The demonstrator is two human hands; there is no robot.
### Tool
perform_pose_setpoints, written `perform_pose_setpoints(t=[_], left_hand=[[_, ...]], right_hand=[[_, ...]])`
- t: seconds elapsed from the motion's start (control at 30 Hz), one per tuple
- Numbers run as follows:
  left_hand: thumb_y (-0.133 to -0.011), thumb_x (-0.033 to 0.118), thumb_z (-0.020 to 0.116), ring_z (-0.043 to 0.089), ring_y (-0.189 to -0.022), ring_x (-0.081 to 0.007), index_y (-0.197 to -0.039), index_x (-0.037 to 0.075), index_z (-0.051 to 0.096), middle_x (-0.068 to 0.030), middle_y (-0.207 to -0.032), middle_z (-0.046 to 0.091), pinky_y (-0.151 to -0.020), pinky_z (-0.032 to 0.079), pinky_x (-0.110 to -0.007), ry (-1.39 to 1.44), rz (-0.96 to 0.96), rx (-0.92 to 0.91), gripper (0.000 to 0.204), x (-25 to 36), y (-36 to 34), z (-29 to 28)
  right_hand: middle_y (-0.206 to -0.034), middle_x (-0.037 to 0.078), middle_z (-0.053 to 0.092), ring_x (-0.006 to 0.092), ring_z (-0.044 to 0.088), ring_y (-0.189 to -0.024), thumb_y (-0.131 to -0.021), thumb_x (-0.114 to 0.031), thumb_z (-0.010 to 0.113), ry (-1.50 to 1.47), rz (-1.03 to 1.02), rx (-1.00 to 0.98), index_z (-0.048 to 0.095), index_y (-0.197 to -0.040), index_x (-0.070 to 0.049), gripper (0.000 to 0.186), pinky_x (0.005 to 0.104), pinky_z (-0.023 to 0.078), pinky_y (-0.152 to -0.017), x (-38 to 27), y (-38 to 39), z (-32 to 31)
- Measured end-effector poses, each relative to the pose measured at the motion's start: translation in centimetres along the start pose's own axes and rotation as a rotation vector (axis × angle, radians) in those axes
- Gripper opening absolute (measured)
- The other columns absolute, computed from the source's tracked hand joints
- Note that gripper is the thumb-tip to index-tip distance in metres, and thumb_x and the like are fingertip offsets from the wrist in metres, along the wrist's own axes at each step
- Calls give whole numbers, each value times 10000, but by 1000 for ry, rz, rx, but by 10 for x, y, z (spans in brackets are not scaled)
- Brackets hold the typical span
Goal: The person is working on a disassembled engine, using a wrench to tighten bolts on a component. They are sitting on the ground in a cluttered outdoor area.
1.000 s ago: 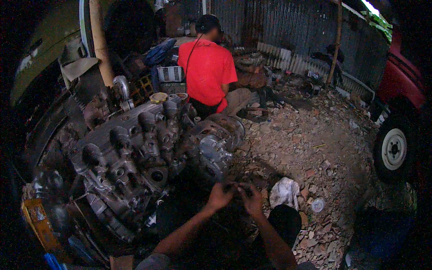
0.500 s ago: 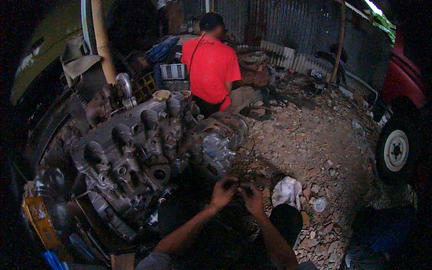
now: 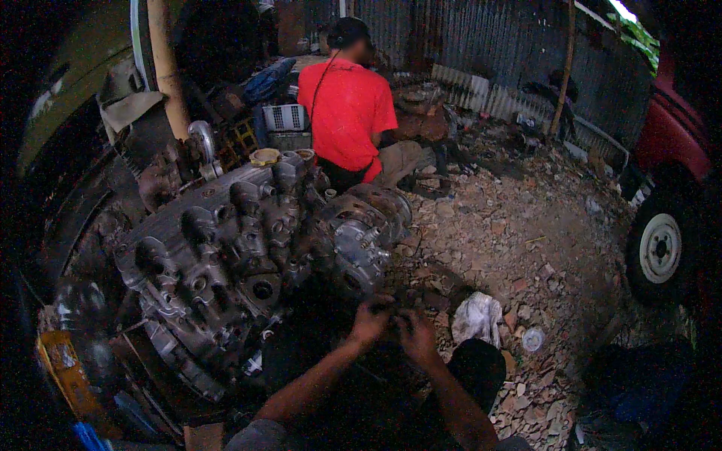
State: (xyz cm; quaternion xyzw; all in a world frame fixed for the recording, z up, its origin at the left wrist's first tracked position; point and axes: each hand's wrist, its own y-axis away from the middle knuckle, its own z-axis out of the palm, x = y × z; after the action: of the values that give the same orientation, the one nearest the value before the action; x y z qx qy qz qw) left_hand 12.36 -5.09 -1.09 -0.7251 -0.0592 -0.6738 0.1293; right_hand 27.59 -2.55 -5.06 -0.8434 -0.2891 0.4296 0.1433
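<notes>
My left hand [image 3: 370, 322] and my right hand [image 3: 417, 335] are close together at the lower middle, fingers bent inward toward each other. Something small and dark seems to sit between the fingertips, too dim to name. Just left of them stands a large greasy engine [image 3: 218, 248], with a round metal alternator-like unit [image 3: 361, 244] on its near right end. My dark-clad knee [image 3: 477, 368] shows beside the right forearm.
A person in a red shirt [image 3: 346, 113] sits ahead, back turned. A crumpled white cloth [image 3: 477, 317] and a clear plastic cup [image 3: 533, 339] lie on rubble ground [image 3: 489, 225]. A wheel [image 3: 660, 249] of a red vehicle stands right; a yellow box [image 3: 68, 372] lower left.
The view has shifted slightly, so the surroundings sit a little further left and higher. My right hand's fingers have moved a little against the left; both hands stay together.
</notes>
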Motion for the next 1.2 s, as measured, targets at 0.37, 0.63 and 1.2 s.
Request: perform_pose_setpoints(t=[0.37,0.63,1.2], left_hand=[[-804,65,659,577,-1002,-173,-1041,12,621,-81,-1107,623,-898,454,-304,-15,-10,-23,246,15,1,-5],[-764,13,679,581,-996,-176,-1084,20,596,-85,-1065,634,-909,455,-317,-12,-4,73,331,13,-1,-3],[-841,216,681,579,-890,-137,-997,9,619,-55,-970,642,-792,480,-295,-22,-265,82,266,60,10,15]], right_hand=[[-992,200,587,400,595,-876,-854,-74,572,32,-160,47,543,-1059,-49,208,448,500,-740,-9,1,-6],[-1029,208,578,393,597,-901,-835,-144,634,11,-94,25,579,-1019,-42,218,445,501,-767,-43,-11,-30],[-986,195,631,363,604,-897,-814,-127,651,170,-5,214,620,-1006,-33,216,434,486,-803,-26,-9,-18]])
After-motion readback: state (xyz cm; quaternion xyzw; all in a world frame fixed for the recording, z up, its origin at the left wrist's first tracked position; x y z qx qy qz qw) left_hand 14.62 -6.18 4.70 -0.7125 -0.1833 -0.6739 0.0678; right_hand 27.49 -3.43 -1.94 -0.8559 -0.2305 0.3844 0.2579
